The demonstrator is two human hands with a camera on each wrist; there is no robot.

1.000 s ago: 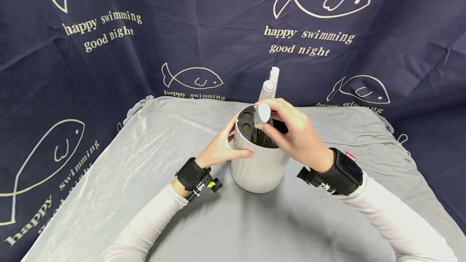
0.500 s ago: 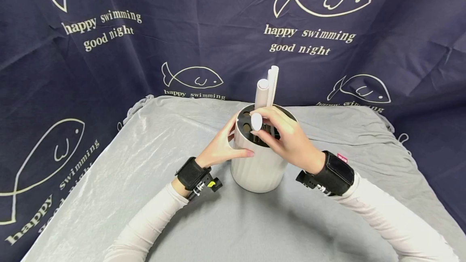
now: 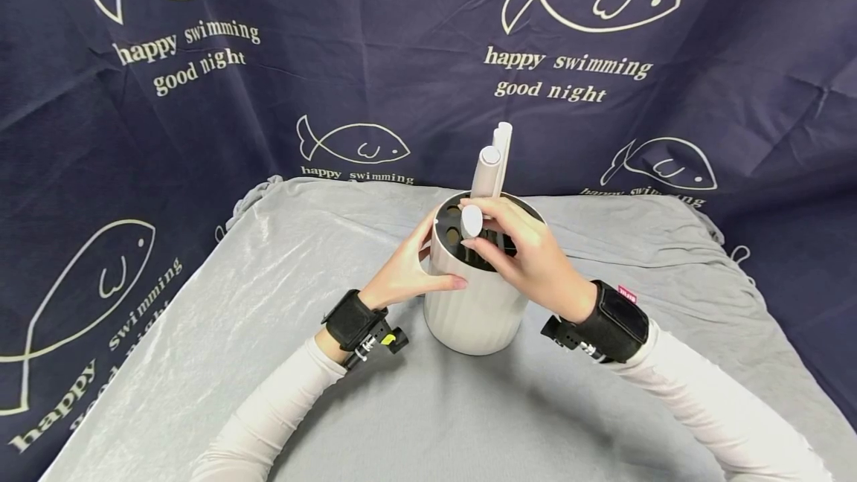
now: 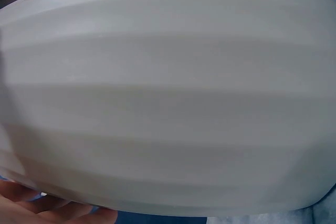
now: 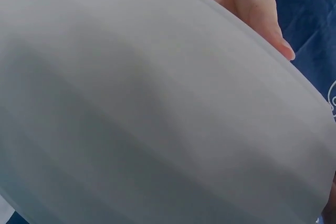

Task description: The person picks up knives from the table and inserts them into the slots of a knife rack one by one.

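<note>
A white ribbed knife holder (image 3: 474,315) stands upright on the cloth, its black top pierced by slots and round holes. My left hand (image 3: 405,274) grips its left side, thumb across the front and fingers round the back. With thumb and fingertips, my right hand (image 3: 529,251) pinches the white handle of a knife (image 3: 472,221) over the black top; the blade is hidden. Just behind rises a thicker white handle (image 3: 486,173), and beside it are slimmer white handles (image 3: 504,146). In the left wrist view, the holder's ribbed wall (image 4: 168,93) fills nearly everything.
Grey cloth (image 3: 321,244) covers the table around the holder. A dark blue curtain (image 3: 415,43) with fish drawings and lettering hangs close behind. Both wrists carry black straps with small cameras.
My right hand has shifted slightly left and lower with the knife handle. The thicker handle behind leaned left, then partly back right. My left hand stays in place.
</note>
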